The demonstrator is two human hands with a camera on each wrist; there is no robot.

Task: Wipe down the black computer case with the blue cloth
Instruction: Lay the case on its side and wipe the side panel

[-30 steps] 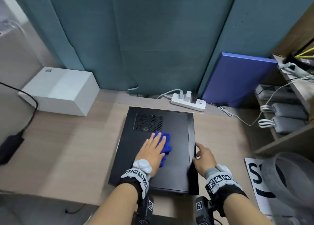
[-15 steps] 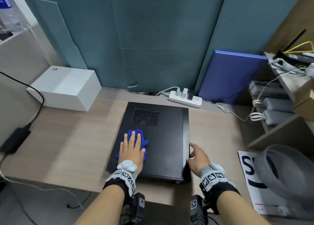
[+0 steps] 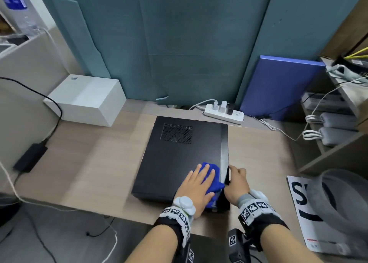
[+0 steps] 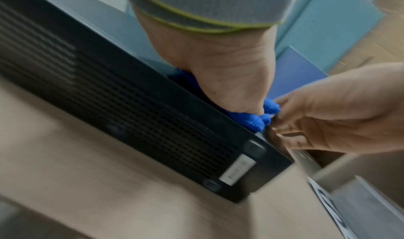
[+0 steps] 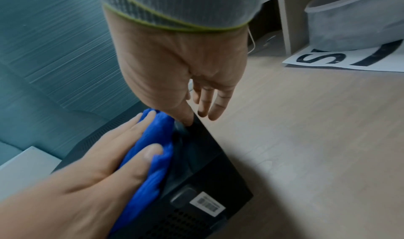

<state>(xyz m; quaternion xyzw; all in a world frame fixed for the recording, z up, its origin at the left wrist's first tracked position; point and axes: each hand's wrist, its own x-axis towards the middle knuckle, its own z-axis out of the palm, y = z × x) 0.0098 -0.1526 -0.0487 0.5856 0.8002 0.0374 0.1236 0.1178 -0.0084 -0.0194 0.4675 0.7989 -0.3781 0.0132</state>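
The black computer case [image 3: 179, 159] lies flat on the wooden desk, vent grille at its far end. A blue cloth [image 3: 212, 180] sits on the near right corner of its top. My left hand [image 3: 197, 185] presses flat on the cloth, fingers straight. In the right wrist view the cloth [image 5: 153, 147] bunches under those fingers [image 5: 140, 123]. My right hand [image 3: 237, 181] holds the case's right edge, thumb on top and fingers down the side. The left wrist view shows the cloth [image 4: 255, 121] squeezed between my palm and the right hand [image 4: 338, 113] at the corner of the case [image 4: 131, 115].
A white box [image 3: 85, 99] stands at the back left, a power strip [image 3: 223, 112] right behind the case. A blue board [image 3: 278, 87] leans on the wall. A black adapter [image 3: 29, 159] lies at the left; shelves [image 3: 338, 157], a grey bin [image 3: 342, 199] and a printed sheet [image 3: 302, 203] are at the right.
My left hand slid the cloth from the middle of the top to its near left part, then across to the near right corner beside the right hand. The right hand stays on the edge.
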